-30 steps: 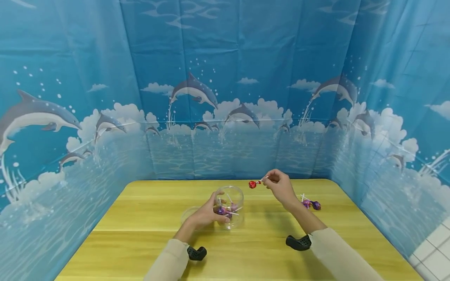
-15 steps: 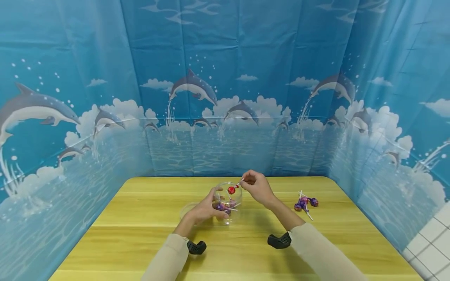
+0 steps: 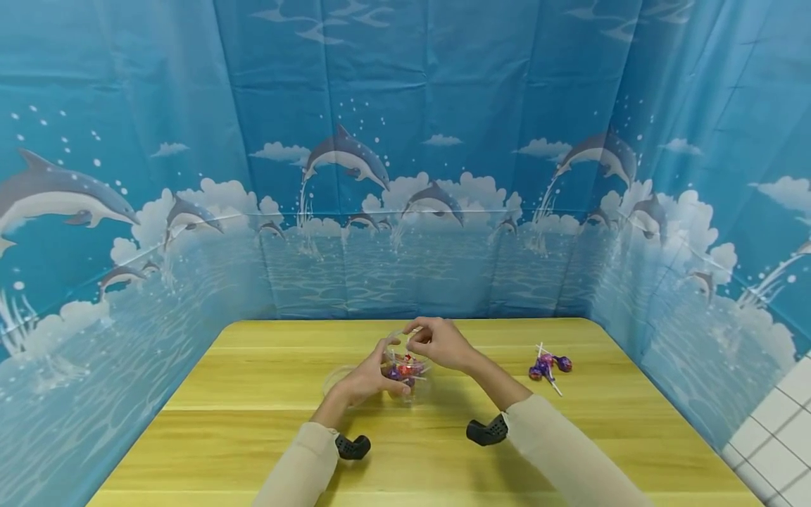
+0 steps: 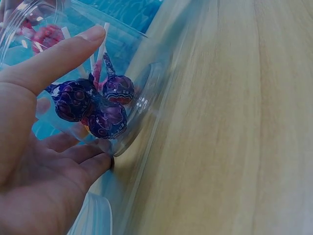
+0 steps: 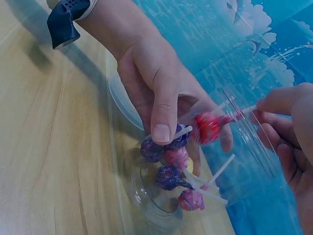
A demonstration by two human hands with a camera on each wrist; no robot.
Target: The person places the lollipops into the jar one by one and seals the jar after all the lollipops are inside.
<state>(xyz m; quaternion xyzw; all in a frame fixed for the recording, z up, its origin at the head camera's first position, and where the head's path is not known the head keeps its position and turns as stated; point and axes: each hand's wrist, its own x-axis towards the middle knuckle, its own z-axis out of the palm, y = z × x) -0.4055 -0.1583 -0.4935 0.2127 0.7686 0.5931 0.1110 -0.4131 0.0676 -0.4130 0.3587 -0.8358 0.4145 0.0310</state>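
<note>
My left hand (image 3: 366,380) grips a clear round plastic jar (image 5: 161,218), its thumb and fingers around the wall. Inside the jar lie several purple- and pink-wrapped lollipops (image 4: 118,89), their white sticks pointing various ways. My right hand (image 3: 440,343) is at the jar's open mouth, its fingertips pinching the white stick of a red-wrapped lollipop (image 5: 206,127). The red candy head is within the jar, above the other lollipops. In the head view, the fingers and the jar's rim partly cover it.
A small pile of purple and pink lollipops (image 3: 548,367) lies on the wooden table (image 3: 253,451) to the right. Left of the jar, partly behind my left hand, is a clear round lid (image 5: 119,100). A blue dolphin-print curtain (image 3: 374,274) surrounds the table's back and sides.
My right hand has moved left from over the table to the jar's mouth, lowering the red lollipop inside. My left hand has kept its hold on the jar.
</note>
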